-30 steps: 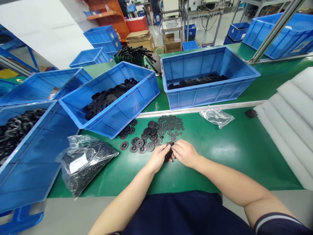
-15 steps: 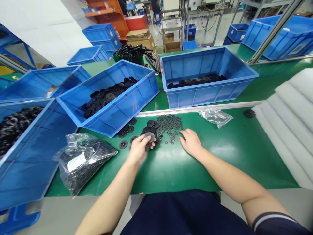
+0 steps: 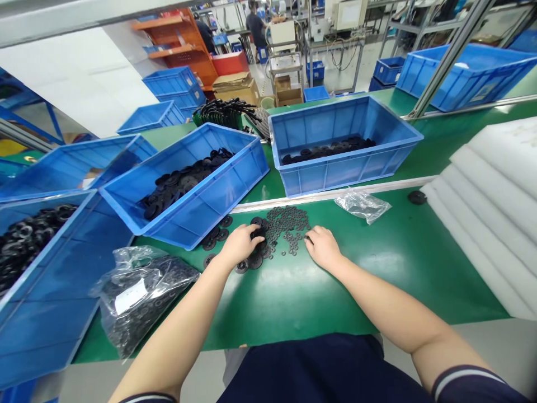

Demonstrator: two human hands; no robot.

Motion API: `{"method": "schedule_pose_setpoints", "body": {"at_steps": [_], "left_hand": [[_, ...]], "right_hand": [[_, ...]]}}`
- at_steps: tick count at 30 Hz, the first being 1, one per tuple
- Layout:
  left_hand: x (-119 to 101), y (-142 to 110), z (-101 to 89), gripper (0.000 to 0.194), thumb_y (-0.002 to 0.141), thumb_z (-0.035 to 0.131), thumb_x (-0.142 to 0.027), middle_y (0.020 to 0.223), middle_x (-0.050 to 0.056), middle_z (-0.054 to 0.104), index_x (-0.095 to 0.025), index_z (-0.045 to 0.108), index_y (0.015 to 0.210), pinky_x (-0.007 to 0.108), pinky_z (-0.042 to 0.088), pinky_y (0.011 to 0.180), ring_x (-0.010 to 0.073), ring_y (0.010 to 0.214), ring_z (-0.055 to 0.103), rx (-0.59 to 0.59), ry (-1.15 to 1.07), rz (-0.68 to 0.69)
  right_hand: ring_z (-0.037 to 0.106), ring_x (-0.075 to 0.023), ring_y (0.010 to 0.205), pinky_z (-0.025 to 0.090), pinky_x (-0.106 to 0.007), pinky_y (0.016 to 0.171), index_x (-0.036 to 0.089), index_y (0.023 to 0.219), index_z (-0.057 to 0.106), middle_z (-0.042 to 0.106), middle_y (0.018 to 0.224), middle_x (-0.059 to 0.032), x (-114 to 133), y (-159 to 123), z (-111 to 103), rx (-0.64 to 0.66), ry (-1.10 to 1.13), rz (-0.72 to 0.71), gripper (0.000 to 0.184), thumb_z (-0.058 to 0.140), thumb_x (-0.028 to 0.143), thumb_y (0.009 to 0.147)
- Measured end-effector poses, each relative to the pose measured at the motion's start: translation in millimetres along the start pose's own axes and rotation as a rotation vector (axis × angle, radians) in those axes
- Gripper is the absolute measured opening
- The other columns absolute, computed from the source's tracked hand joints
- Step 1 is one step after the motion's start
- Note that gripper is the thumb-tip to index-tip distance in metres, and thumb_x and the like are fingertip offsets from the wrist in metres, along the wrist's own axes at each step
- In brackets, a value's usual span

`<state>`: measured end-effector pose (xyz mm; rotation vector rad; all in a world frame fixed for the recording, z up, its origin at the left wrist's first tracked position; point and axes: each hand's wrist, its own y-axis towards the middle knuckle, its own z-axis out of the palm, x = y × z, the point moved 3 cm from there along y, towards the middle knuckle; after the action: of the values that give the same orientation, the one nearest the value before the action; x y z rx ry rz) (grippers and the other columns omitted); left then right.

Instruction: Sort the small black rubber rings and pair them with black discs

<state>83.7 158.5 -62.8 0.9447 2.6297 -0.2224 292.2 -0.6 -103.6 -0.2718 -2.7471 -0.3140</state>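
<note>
Long factory floor in the background, with an orange shelf rack (image 3: 176, 39) at upper left and a standing person (image 3: 255, 22) far off at top centre. Across the lower half of the frame, a green workbench (image 3: 390, 291), with an aluminium frame post (image 3: 448, 56) at upper right. Blue plastic crates ringing the work area, apparently to keep their contents within reach: one at top centre (image 3: 348, 170) and one at centre left (image 3: 201, 215), both holding black plastic discs, and a third at far left (image 3: 54, 285) with black rings. Along the right edge, stepped white foam sheets (image 3: 490, 207), a lone black disc (image 3: 417, 197) just beside them. At lower left, a clear bag of black washers (image 3: 142, 296); below the top-centre crate, a crumpled clear bag (image 3: 361, 205). Mid-bench, small black washers (image 3: 289, 221) beside larger black discs (image 3: 254, 260), spread flat, seemingly for easy picking. Left hand (image 3: 239, 246) curled closed around a black disc (image 3: 259, 235), gripping it at the pile's edge. Right hand (image 3: 323, 248) low and relaxed, fingertips (image 3: 309, 238) at the washers' edge, any hold impossible to tell.
</note>
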Motion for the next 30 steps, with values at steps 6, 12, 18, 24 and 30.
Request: {"method": "schedule_pose_setpoints", "body": {"at_steps": [6, 12, 18, 24, 30], "left_hand": [[10.4, 21.0, 2.9, 0.034, 0.059, 0.078, -0.035, 0.077, 0.006, 0.064, -0.022, 0.065, 0.087, 0.031, 0.041, 0.065, 0.0251, 0.075, 0.061, 0.150, 0.056, -0.100], [12.8, 17.7, -10.2, 0.035, 0.054, 0.080, -0.041, 0.058, -0.001, 0.056, -0.023, 0.053, 0.068, 0.028, 0.032, 0.052, 0.0195, 0.059, 0.054, 0.125, -0.037, -0.147], [1.6, -9.3, -5.4, 0.021, 0.073, 0.061, -0.040, 0.053, -0.004, 0.050, -0.022, 0.052, 0.069, 0.026, 0.036, 0.054, 0.0146, 0.051, 0.048, -0.046, -0.305, -0.196], [-10.7, -22.6, 8.9, 0.026, 0.080, 0.053, -0.030, 0.082, 0.005, 0.066, -0.019, 0.062, 0.101, 0.029, 0.045, 0.074, 0.0203, 0.076, 0.062, -0.255, -0.238, -0.171], [7.2, 10.0, 9.6, 0.053, 0.084, 0.056, -0.043, 0.105, 0.019, 0.067, -0.011, 0.057, 0.126, 0.038, 0.046, 0.086, 0.0315, 0.098, 0.063, -0.070, 0.089, -0.207]], "right_hand": [[0.055, -0.0232, 0.091, 0.039, -0.035, 0.082, 0.017, 0.093, 0.068, 0.061, 0.093, -0.0101, 2.3, 0.4, -1.3, 0.026, 0.005, 0.006, 0.018, 0.052, 0.025, 0.092], [0.057, -0.0217, 0.090, 0.039, -0.034, 0.083, 0.018, 0.092, 0.068, 0.063, 0.093, -0.0090, 0.3, 0.4, -2.2, -0.002, 0.072, 0.001, 0.015, 0.054, 0.025, 0.090], [0.059, -0.0189, 0.089, 0.040, -0.032, 0.083, 0.017, 0.095, 0.066, 0.064, 0.093, -0.0078, 9.3, -6.2, -3.6, -0.116, 0.265, -0.087, 0.014, 0.054, 0.024, 0.091], [0.060, -0.0179, 0.089, 0.042, -0.032, 0.082, 0.017, 0.096, 0.065, 0.065, 0.092, -0.0079, 25.8, -14.4, 2.8, -0.095, 0.363, -0.203, 0.014, 0.054, 0.025, 0.092], [0.058, -0.0174, 0.079, 0.045, -0.031, 0.077, 0.017, 0.091, 0.066, 0.064, 0.086, -0.0068, 16.1, -7.6, 5.0, -0.124, 0.371, -0.148, 0.010, 0.057, 0.021, 0.088]]}}
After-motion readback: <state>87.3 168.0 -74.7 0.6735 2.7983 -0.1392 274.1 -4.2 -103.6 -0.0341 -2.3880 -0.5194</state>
